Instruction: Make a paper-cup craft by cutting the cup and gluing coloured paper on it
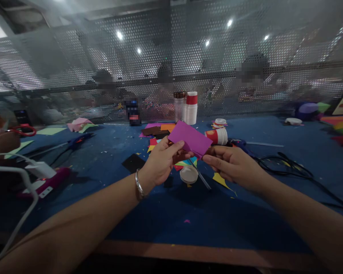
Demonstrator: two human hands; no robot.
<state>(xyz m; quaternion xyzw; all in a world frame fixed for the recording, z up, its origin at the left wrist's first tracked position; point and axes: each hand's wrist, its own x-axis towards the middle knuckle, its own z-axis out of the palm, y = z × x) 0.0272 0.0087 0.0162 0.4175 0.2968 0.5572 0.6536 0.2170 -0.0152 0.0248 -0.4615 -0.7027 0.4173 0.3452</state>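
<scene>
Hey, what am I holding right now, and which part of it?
Purple paper: your left hand holds the lower left edge, thumb on top; your right hand holds it near the lower right end.

The table (211, 219) offers passage in front; a tipped cup (217, 136) obstructs beyond.

A brown-lidded jar (179, 109) stands before a perforated screen (148, 64) (white charger (42, 170) off left).

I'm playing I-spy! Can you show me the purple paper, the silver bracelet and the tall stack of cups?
Purple paper (190, 137): head view, middle of its flat face.
Silver bracelet (138, 184): head view, on its shiny band.
Stack of cups (191, 114): head view, on its white lower part.
</scene>
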